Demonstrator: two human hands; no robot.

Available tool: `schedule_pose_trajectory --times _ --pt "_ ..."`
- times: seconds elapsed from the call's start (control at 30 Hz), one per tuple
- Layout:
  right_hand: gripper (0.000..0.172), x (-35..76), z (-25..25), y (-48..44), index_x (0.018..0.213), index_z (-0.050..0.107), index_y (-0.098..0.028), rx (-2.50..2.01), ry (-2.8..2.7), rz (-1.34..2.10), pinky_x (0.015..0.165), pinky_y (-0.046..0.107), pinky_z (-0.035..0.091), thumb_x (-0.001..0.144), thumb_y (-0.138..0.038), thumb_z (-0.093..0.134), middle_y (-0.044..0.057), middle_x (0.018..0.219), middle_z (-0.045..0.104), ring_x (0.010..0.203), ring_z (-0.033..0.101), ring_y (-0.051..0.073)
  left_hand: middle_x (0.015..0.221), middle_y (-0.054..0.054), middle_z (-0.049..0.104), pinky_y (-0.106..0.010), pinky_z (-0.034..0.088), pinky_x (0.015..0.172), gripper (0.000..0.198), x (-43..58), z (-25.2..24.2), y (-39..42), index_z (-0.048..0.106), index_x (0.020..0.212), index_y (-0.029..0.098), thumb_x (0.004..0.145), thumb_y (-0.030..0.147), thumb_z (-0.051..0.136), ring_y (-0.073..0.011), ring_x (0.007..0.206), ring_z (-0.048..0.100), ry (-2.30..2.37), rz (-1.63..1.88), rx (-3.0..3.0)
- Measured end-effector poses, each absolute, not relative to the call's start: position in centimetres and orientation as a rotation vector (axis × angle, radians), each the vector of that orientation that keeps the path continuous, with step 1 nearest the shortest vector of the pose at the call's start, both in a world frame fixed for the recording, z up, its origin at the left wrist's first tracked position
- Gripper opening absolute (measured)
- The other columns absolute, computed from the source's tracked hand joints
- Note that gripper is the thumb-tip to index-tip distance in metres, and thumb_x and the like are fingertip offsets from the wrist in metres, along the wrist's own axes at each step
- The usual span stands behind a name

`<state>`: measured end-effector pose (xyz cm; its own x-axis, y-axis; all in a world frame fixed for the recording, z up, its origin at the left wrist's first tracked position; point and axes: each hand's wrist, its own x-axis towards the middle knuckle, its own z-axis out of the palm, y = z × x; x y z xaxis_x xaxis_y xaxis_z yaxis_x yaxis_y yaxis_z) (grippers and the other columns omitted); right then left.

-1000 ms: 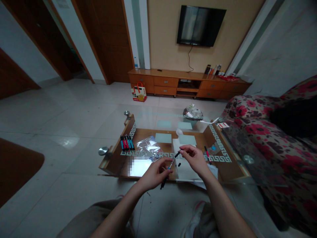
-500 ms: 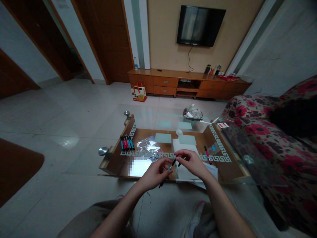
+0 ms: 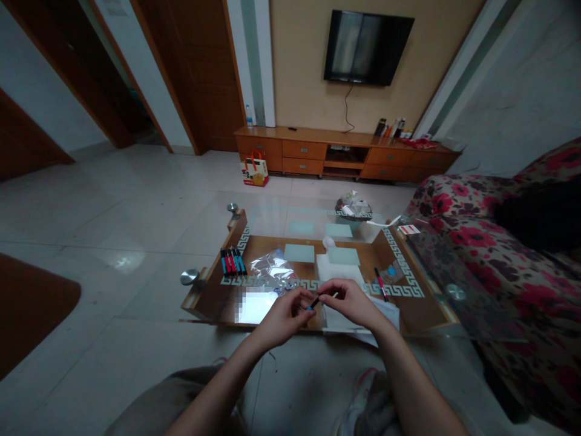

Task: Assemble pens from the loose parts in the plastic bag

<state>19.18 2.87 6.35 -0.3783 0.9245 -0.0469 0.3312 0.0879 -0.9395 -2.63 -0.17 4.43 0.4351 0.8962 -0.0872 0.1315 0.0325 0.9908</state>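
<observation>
Over the front of the glass table, my left hand pinches a dark pen with a blue part. My right hand has its fingertips closed on the pen's upper end, and a small light-tipped piece shows by its fingers. The two hands nearly touch. Several blue and red pens lie in a row at the table's left. Clear plastic wrapping is beyond my left hand. A single red and black pen lies to the right of my right hand.
White paper and a white box are near my right hand. A basket with bags stands at the table's far edge. A flowered sofa is on the right; a TV cabinet stands by the wall.
My right hand has shifted slightly down, with its fingers turned. The dark pen between the hands is tilted flatter, and its lower end no longer shows below my left hand.
</observation>
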Motion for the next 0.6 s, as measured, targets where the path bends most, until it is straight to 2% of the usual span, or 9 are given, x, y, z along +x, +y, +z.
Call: schedule_pose_trajectory --times 0.3,0.47,0.6 --pt "0.03 19.2 5.96 2.73 0.082 0.073 -0.018 -1.315 -1.867 1.216 0.059 0.024 0.043 0.084 -0.047 0.066 0.003 0.075 0.071 0.065 0.058 0.015 0.083 -0.001 0.064 -0.021 0.043 0.058 0.031 -2.67 4.36 -0.19 0.06 0.111 0.018 0.084 0.032 0.068 -0.012 0.067 0.058 0.989 0.778 1.475" --pt "0.042 19.24 5.81 2.65 0.068 0.07 -0.018 -1.377 -1.944 1.162 0.058 0.024 0.04 0.089 -0.052 0.059 0.001 0.065 0.068 0.063 0.059 0.015 0.083 0.0 0.063 -0.02 0.04 0.057 0.029 -2.69 4.66 -0.19 0.061 0.111 0.019 0.084 0.029 0.066 -0.0103 0.064 0.054 0.983 0.758 1.534" --pt "0.042 19.09 6.06 2.57 0.072 0.07 -0.018 -1.374 -1.981 1.148 0.06 0.024 0.041 0.092 -0.051 0.054 0.002 0.068 0.069 0.066 0.06 0.016 0.082 -0.001 0.063 -0.021 0.04 0.058 0.031 -2.72 4.71 -0.19 0.061 0.112 0.018 0.084 0.029 0.066 -0.0107 0.064 0.053 0.998 0.761 1.547"
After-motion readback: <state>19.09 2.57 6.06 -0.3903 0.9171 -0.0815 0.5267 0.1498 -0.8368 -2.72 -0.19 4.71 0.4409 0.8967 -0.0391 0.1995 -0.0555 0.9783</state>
